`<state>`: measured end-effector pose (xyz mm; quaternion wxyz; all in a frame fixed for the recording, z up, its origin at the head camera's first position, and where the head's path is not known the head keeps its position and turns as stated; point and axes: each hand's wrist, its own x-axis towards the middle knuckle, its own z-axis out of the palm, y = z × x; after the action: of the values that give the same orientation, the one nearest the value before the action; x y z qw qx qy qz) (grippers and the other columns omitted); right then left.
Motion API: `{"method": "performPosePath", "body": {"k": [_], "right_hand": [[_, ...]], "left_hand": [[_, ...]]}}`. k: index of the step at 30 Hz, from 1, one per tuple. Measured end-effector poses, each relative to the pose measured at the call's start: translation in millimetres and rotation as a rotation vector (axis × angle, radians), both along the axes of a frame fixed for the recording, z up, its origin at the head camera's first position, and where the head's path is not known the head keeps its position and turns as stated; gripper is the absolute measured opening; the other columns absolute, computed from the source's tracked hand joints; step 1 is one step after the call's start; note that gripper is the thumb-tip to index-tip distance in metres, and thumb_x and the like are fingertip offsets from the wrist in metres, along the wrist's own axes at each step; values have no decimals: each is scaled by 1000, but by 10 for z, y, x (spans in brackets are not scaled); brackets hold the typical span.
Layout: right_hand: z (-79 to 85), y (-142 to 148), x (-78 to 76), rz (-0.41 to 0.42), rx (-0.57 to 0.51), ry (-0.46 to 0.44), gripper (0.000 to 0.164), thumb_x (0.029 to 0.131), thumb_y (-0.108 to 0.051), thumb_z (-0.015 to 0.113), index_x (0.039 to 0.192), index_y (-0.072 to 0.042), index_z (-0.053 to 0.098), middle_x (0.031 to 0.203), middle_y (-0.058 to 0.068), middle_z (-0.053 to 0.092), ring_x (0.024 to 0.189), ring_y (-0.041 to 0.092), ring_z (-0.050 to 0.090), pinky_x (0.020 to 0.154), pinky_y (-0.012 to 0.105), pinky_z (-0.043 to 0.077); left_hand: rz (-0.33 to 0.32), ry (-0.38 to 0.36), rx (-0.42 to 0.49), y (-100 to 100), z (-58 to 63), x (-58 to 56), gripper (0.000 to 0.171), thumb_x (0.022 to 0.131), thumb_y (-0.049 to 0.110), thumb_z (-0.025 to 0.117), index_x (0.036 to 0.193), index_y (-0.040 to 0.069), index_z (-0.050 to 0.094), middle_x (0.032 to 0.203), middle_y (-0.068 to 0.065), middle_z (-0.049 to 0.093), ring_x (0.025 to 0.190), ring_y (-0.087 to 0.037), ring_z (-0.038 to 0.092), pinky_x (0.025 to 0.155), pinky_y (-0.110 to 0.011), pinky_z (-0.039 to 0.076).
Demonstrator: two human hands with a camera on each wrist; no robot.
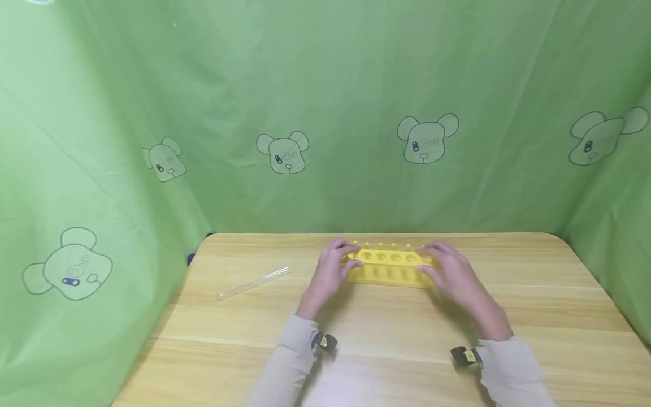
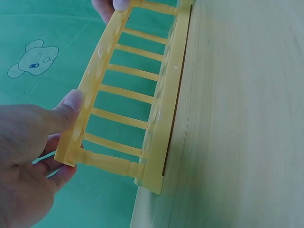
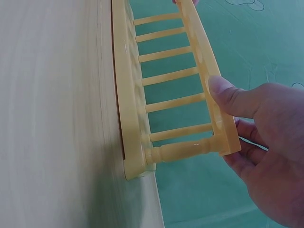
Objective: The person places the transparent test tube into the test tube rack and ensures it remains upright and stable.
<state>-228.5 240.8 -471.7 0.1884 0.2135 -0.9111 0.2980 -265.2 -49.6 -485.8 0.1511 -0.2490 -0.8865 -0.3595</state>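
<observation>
A yellow plastic test tube rack stands upright toward the back of the table, its upper bar pierced by a row of round holes. My left hand grips the left end of that upper bar, thumb on the near side and fingers behind, as the left wrist view shows on the rack. At the opposite end my right hand pinches the same bar, its thumb on the near face of the rack in the right wrist view. Thin pegs rise along the back. No tube sits in the holes.
A clear glass tube lies slantwise on the wooden table, left of my left hand. Green curtains printed with bear heads enclose the table at the back and both sides.
</observation>
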Motion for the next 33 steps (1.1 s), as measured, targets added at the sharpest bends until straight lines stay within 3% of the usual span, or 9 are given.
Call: {"method": "performPosePath", "body": {"k": [11, 33], "right_hand": [[32, -81, -23, 11, 7, -7, 39, 85, -6, 82, 120, 5, 69, 121, 24, 64, 112, 46, 60, 99, 64, 50], [65, -270, -57, 37, -13, -26, 39, 86, -5, 82, 121, 4, 69, 123, 25, 63, 114, 46, 59, 98, 63, 52]], "left_hand": [[7, 16, 26, -71, -3, 20, 39, 86, 20, 81, 120, 2, 73, 112, -5, 67, 104, -19, 64, 94, -19, 55], [34, -19, 22, -256, 53, 64, 38, 86, 20, 80, 119, 1, 73, 113, -7, 68, 107, -20, 65, 98, -21, 53]]}}
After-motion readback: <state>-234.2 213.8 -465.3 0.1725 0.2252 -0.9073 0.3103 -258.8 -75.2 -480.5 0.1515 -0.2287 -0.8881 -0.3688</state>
